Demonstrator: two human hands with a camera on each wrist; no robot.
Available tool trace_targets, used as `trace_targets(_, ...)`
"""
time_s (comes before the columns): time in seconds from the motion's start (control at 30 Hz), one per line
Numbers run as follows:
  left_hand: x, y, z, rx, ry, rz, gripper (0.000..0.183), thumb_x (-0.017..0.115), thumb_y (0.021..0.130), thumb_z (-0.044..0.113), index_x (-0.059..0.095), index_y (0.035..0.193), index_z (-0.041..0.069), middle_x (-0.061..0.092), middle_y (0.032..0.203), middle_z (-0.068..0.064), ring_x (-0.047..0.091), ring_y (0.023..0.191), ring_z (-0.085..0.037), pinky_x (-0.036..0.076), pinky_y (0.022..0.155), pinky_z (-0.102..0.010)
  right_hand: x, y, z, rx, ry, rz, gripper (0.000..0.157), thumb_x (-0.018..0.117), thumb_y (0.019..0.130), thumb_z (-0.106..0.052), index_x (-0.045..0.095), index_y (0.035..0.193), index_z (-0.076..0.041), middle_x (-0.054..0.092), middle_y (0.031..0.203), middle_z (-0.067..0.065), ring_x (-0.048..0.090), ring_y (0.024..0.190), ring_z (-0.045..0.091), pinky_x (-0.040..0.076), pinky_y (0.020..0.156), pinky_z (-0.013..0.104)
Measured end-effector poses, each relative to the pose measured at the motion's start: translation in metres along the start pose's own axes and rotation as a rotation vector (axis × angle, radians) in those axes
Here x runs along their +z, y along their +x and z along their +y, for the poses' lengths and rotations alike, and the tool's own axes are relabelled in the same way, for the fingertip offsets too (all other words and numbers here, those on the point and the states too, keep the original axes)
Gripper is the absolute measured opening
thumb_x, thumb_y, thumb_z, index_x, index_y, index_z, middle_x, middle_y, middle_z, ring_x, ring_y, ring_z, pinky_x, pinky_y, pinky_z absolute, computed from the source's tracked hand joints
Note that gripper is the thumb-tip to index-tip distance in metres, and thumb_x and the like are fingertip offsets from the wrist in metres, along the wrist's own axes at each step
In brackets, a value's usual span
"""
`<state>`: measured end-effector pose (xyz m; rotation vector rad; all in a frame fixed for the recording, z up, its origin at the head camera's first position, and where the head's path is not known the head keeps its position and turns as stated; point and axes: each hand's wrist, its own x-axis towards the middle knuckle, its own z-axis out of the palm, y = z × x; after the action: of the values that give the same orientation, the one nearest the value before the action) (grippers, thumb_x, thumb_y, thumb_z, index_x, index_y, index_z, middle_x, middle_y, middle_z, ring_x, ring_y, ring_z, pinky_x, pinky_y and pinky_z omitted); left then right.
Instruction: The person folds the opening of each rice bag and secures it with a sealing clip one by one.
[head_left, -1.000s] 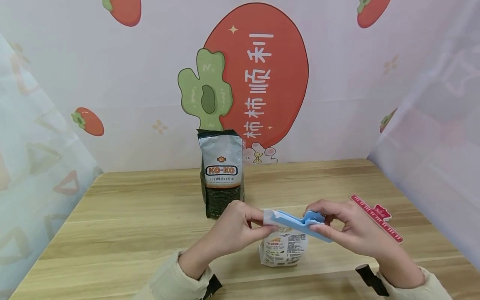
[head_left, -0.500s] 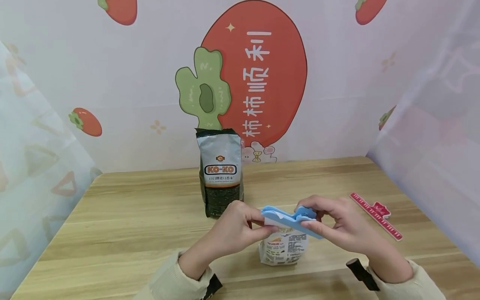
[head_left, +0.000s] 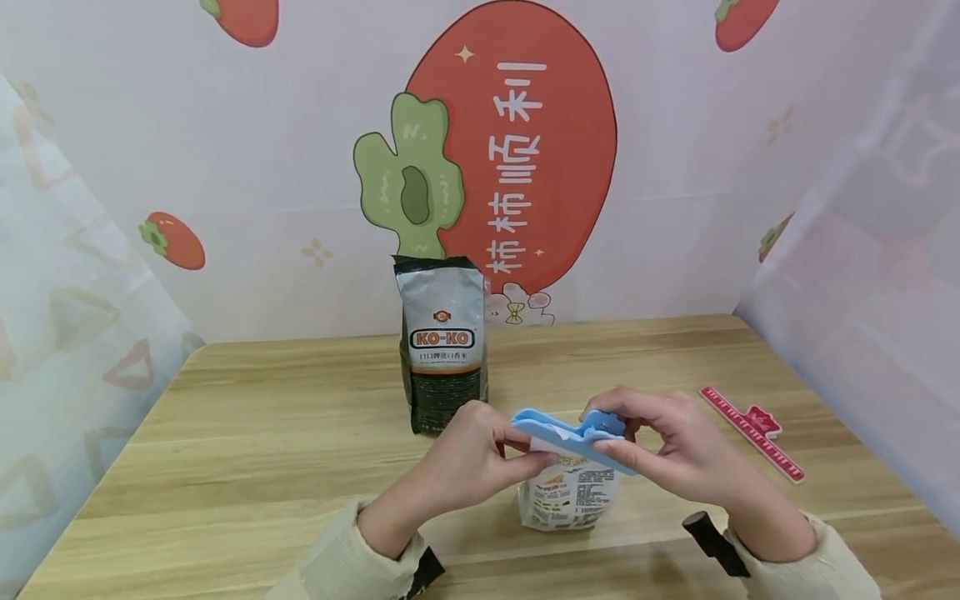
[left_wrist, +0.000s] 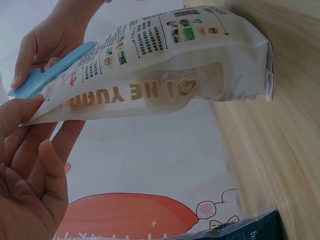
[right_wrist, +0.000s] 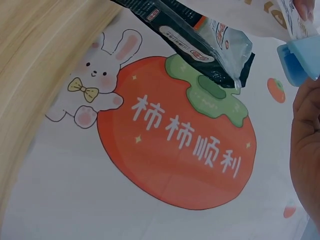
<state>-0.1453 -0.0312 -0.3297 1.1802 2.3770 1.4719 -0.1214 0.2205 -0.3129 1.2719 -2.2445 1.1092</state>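
Observation:
In the head view a white printed food bag [head_left: 570, 496] stands on the table. A light blue sealing clip [head_left: 573, 440] lies across its folded top. My left hand [head_left: 480, 458] pinches the bag's top near the clip's left end. My right hand [head_left: 671, 442] grips the clip's handle between thumb and fingers. Seen from the left wrist, the bag [left_wrist: 165, 65] stretches away from the left hand [left_wrist: 32, 175], with the clip [left_wrist: 52, 72] along its top end. At the right wrist view's edge the right hand [right_wrist: 306, 145] holds the clip [right_wrist: 300, 62], mostly cut off.
Behind the hands stands a dark and silver KO-KO bag [head_left: 442, 350]. A red sealing clip [head_left: 753, 433] lies on the wooden table [head_left: 247, 450], right of the right hand. A printed cloth backdrop [head_left: 300, 150] hangs behind the table, with cloth at both sides.
My right hand has moved left with the blue clip, shifting it along the top of the white bag toward my left fingers. The left hand keeps its pinch, nearly still.

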Motion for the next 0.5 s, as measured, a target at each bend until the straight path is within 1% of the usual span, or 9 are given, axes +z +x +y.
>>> trace_targets(0.17, 0.0003, 0.0006, -0.0011, 0.017, 0.012, 0.006, 0.013, 0.078, 0.086, 0.013, 0.080, 0.095, 0.004, 0.078, 0.091, -0.006, 0.056, 0.059, 0.005, 0.034, 0.041, -0.015, 0.0016, 0.0014, -0.0002, -0.021, 0.009, 0.016, 0.029, 0.074, 0.083, 0.003, 0.066, 0.108, -0.010, 0.064, 0.083, -0.004, 0.055, 0.067, 0.001, 0.050, 0.060, 0.013)
trace_targets(0.27, 0.0002, 0.0009, -0.0007, 0.034, 0.021, 0.012, 0.013, 0.078, 0.086, 0.013, 0.080, 0.095, 0.005, 0.078, 0.090, -0.005, 0.059, 0.063, 0.007, 0.037, 0.042, -0.016, 0.0021, 0.0032, -0.0011, -0.031, 0.011, 0.016, 0.027, 0.073, 0.085, 0.001, 0.066, 0.108, -0.010, 0.064, 0.082, -0.004, 0.055, 0.067, 0.001, 0.050, 0.060, 0.013)
trace_targets(0.33, 0.0002, 0.0011, -0.0004, 0.041, 0.020, 0.009, 0.013, 0.078, 0.086, 0.013, 0.080, 0.096, 0.005, 0.078, 0.090, -0.005, 0.063, 0.068, 0.006, 0.042, 0.044, -0.017, 0.0018, 0.0045, -0.0019, -0.030, 0.013, 0.011, 0.026, 0.073, 0.085, 0.000, 0.065, 0.108, -0.009, 0.064, 0.081, -0.004, 0.056, 0.066, 0.001, 0.050, 0.060, 0.013)
trace_targets(0.4, -0.0001, 0.0009, 0.0000, 0.029, 0.015, 0.005, 0.014, 0.078, 0.086, 0.013, 0.080, 0.097, 0.004, 0.078, 0.092, -0.006, 0.065, 0.071, 0.005, 0.045, 0.045, -0.018, 0.0012, 0.0051, -0.0028, -0.017, 0.013, 0.003, 0.026, 0.073, 0.086, -0.001, 0.065, 0.108, -0.010, 0.064, 0.082, -0.005, 0.056, 0.066, 0.000, 0.050, 0.060, 0.014)
trace_targets(0.5, -0.0001, 0.0001, -0.0002, 0.008, 0.005, -0.013, 0.015, 0.077, 0.086, 0.013, 0.079, 0.099, 0.004, 0.078, 0.093, -0.006, 0.062, 0.069, 0.004, 0.046, 0.046, -0.018, 0.0004, 0.0045, -0.0033, -0.004, 0.020, -0.009, 0.027, 0.074, 0.085, 0.000, 0.065, 0.108, -0.010, 0.065, 0.082, -0.005, 0.056, 0.066, 0.001, 0.051, 0.059, 0.014)
